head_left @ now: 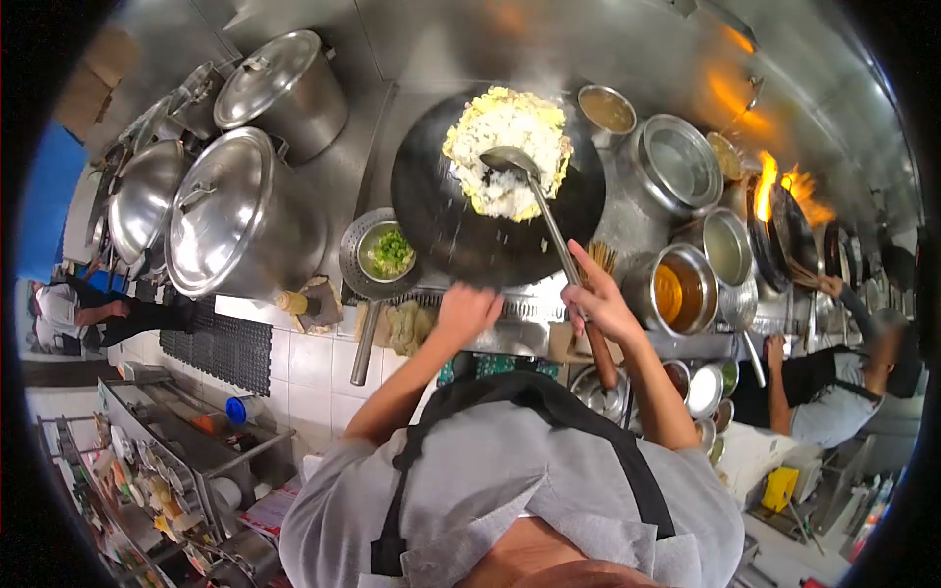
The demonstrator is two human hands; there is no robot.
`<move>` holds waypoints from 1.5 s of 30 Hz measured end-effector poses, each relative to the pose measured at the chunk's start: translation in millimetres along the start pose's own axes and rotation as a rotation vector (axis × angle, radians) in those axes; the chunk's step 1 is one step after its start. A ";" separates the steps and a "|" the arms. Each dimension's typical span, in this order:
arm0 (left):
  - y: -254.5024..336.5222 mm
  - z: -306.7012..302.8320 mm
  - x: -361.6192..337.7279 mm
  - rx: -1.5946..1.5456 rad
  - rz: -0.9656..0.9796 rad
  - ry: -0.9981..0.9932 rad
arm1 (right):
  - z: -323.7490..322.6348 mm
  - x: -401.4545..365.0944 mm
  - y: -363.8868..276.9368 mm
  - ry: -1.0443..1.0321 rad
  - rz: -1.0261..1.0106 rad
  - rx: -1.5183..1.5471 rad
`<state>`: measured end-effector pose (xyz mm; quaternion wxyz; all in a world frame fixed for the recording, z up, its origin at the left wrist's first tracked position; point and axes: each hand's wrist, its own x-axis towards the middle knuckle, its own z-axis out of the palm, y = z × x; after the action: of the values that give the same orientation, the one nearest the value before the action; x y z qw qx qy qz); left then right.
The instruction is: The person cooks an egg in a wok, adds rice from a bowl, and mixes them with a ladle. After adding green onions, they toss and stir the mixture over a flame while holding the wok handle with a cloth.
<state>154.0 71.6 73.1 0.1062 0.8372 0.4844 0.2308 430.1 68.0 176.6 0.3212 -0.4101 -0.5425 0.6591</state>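
inside the wok (441, 211), toward its twelve o'clock, lies the white rice (529, 122) with yellow egg (453, 147) around its edge. the ladle (508, 159) has its bowl on the rice, its handle running out toward five o'clock. the right hand (603, 302) is closed round that handle, above the wooden end. the left hand (470, 312) is at the wok's six o'clock rim, fingers curled; whether they clasp anything, i cannot tell.

from the wok, the strainer (351, 260) sits just beside it at eight o'clock, holding a bowl (368, 235) of chopped greens (392, 247). a rag (407, 328) lies at seven. a small pot (607, 108) of brownish liquid is at two, a wide pan (679, 162) at three, an amber-filled pot (684, 284) at four. two big lidded pots (221, 211) stand at nine and ten.

farther out at three, flames (767, 186) rise by another pan (794, 230); one co-worker (833, 402) is at four, another (64, 312) past eight.
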 end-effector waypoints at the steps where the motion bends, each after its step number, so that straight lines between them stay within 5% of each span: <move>1: 12.0 -8.7 -12.0 -0.079 0.058 0.209 | -1.6 -1.5 -26.4 -0.033 0.148 0.371; 2: 14.9 -16.7 2.3 -0.033 0.010 0.092 | -18.3 6.1 -30.5 -0.240 0.052 0.750; 3: 19.5 -23.5 12.7 0.004 -0.056 -0.034 | -29.4 19.5 -38.1 -0.351 -0.109 0.660; 4: 24.9 -24.3 14.2 0.028 -0.130 -0.179 | -17.6 16.0 -66.5 -0.081 -0.114 0.568; 6: 19.8 -21.9 46.9 0.018 -0.124 -0.070 | -55.1 60.9 -86.5 -0.255 -0.068 0.140; 8: 41.4 -61.5 57.6 -0.031 -0.110 -0.136 | -49.9 69.5 -129.0 0.129 -0.105 -0.978; 11: 36.7 -53.0 54.8 -0.053 -0.063 -0.050 | -68.7 130.7 -114.6 0.225 -0.637 -0.651; 14: -0.7 4.8 13.6 -0.034 -0.127 -0.044 | -50.9 164.4 -151.4 0.400 -0.607 0.005; 19: 23.4 -66.3 -57.4 -0.064 0.058 0.050 | -15.9 132.0 -276.7 0.510 -0.893 -0.022; 22: 4.2 -83.6 0.3 -0.071 0.106 0.002 | 9.5 179.1 -232.0 0.820 -0.879 -0.297; 23: -14.4 -61.3 9.7 -0.058 0.074 -0.070 | 14.9 228.6 -188.8 0.998 -0.868 -0.663; 25: -40.8 -26.3 -4.2 0.026 0.078 -0.107 | 13.6 302.6 -123.9 0.748 -0.922 -0.885; 28: -38.2 -35.8 -49.6 -0.059 0.076 -0.024 | 19.1 237.9 -206.7 0.524 -0.471 -0.515; 30: -24.8 -76.7 -53.6 -0.109 0.165 0.179 | 1.9 220.5 -228.1 0.549 -0.641 -0.289; 31: -10.0 -112.6 -38.3 -0.078 0.049 -0.129 | 0.8 206.8 -234.2 0.522 -0.740 -0.202; 32: -2.4 -121.8 -14.4 -0.030 0.090 -0.075 | 17.9 189.3 -235.8 0.468 -0.813 -0.124; 35: -32.1 -77.6 36.8 -0.052 0.091 -0.086 | 72.2 190.5 -180.9 0.773 -0.878 -0.348; 37: -55.4 -21.2 29.3 0.033 0.079 -0.103 | 32.7 270.4 -115.7 0.726 -0.830 -0.686; 38: -56.7 -13.0 9.7 0.035 0.056 -0.142 | 15.5 272.6 -119.8 0.619 -0.620 -0.642; 40: -59.4 -18.8 -33.6 -0.046 0.045 -0.056 | 9.1 223.7 -192.1 0.552 -0.567 -0.598; 42: -44.1 -47.6 -46.2 -0.066 0.094 -0.023 | -8.5 200.7 -225.5 0.543 -0.777 -0.358; 45: -9.7 -94.7 -9.6 -0.054 0.122 -0.003 | 46.3 160.2 -216.5 0.659 -0.747 -0.307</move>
<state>96.2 63.9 148.9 0.1155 0.8622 0.4260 0.2485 311.0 230.6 361.2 0.6243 -0.4167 -0.6124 0.2482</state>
